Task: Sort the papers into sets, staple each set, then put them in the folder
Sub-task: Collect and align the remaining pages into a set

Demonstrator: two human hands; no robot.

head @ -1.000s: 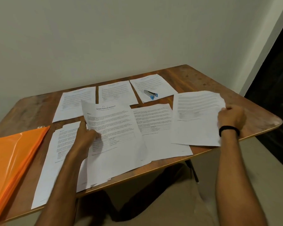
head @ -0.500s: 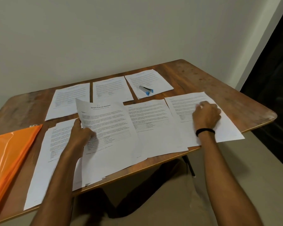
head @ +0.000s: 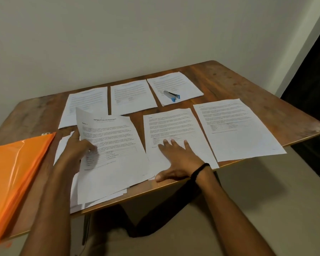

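Observation:
Several printed sheets lie spread on the wooden table (head: 248, 85). My left hand (head: 76, 150) grips the left edge of a sheet headed with a title (head: 115, 145), lifting it off the near-left stack (head: 100, 193). My right hand (head: 175, 159) lies flat with spread fingers on the lower part of the middle front sheet (head: 174, 126). Another sheet (head: 236, 130) lies at the front right, overhanging the table edge. Three sheets sit in a back row, and a blue and silver stapler (head: 171, 95) rests on the rightmost one (head: 174, 84). The orange folder (head: 13, 174) lies at the left.
A pale wall runs close behind the table. A dark doorway opens at the far right. The front papers overhang the near table edge, with beige floor and a dark table leg below.
My right hand let go of the front right sheet, which now lies flat, and moved left onto the middle front sheet. My left hand keeps holding the titled sheet.

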